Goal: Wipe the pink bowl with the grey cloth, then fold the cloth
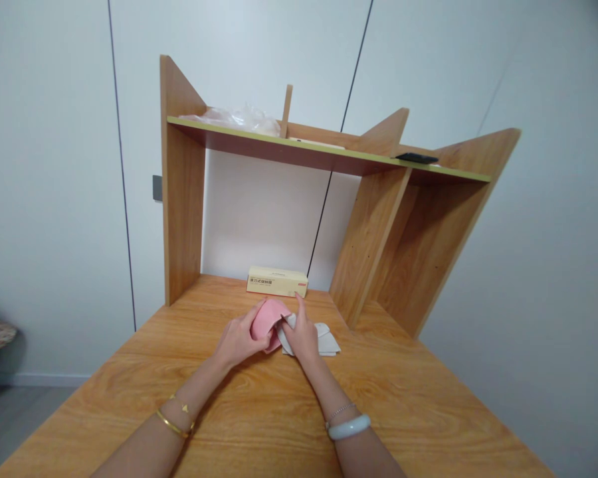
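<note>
My left hand [240, 340] grips a pink bowl [268, 315] by its side, thumb at the near edge and fingers behind. The bowl is tipped, its opening turned toward my right hand. My right hand [301, 337] is closed on a pale grey cloth [327, 340], pressing part of it at the bowl's rim. The rest of the cloth spreads out on the table to the right of that hand. My right index finger points up and away from the cloth. The inside of the bowl is mostly hidden.
A cream-coloured box [277, 281] with printed writing stands behind the hands on the wooden table [259, 425]. A wooden shelf unit [183, 199] rises at the back, holding a clear plastic bag [239, 119] and a dark flat object [417, 158] on top.
</note>
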The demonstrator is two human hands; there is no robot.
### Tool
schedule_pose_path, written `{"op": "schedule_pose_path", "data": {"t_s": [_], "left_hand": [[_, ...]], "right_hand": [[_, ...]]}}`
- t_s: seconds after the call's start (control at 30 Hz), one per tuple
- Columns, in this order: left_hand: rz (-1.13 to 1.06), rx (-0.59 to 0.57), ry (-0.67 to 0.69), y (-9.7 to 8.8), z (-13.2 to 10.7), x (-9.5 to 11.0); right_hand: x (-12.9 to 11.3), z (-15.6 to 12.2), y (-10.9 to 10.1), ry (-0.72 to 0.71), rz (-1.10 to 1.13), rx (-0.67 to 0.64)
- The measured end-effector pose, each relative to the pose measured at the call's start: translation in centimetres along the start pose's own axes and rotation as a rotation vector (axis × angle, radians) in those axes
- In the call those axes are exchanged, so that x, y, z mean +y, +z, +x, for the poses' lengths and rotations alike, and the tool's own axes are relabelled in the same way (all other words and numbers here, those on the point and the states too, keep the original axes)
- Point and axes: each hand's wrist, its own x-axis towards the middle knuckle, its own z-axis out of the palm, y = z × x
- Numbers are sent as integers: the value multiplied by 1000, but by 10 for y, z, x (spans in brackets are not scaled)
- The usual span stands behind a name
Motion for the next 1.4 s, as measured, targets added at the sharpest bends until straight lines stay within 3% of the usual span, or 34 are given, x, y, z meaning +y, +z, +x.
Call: {"op": "schedule_pose_path", "data": {"t_s": [0.17,0.33,0.53,0.7,0.83,1.03,1.2,1.4], "left_hand": [[-62,26,-3,4,1,-1],[-291,96,17,12,5,-10],[-447,27,77,23,4,-14],[-459,-22,-17,23,4,-11],[-301,62,-4,15,4,-8],[-45,54,-54,5,1,-3],[5,40,-11,2,-2,-1],[-72,90,36,6,0,-5]], "right_hand": [[2,-1,4,16,123,-2],[2,0,6,104,279,36],[-1,4,14,185,467,98],[-5,4,10,255,312,-12],[-10,5,-2,298,25,-128],[-13,4,-13,176,-196,-119],[-8,0,-8,105,-186,-91],[-4,-1,0,118,14,-55]]}}
